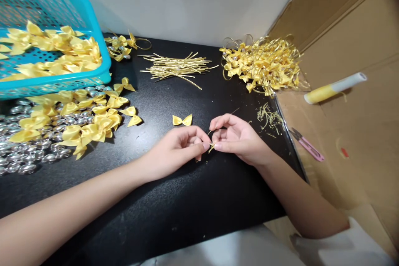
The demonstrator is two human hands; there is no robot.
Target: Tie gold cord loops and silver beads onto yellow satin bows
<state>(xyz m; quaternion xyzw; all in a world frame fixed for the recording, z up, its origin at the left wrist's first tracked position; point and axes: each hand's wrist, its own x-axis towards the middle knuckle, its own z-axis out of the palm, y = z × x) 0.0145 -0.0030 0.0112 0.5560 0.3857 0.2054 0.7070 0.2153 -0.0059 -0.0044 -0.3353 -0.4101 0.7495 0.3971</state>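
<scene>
My left hand [182, 145] and my right hand [235, 135] meet at the middle of the black table [187, 203]. Both pinch a small gold piece [212, 146] between their fingertips; it looks like a thin gold cord, mostly hidden by the fingers. A single yellow ribbon bow [182, 120] lies just beyond my left hand. A bundle of cut gold cords [176, 67] lies further back at the centre.
A blue basket [102, 56] with yellow bows stands at the back left. Loose bows [90, 124] and silver beads [25, 158] spread out below it. A pile of finished bows with loops [263, 64] sits at the back right. Pink snips [307, 144] and a yellow spool [333, 88] lie on cardboard at the right.
</scene>
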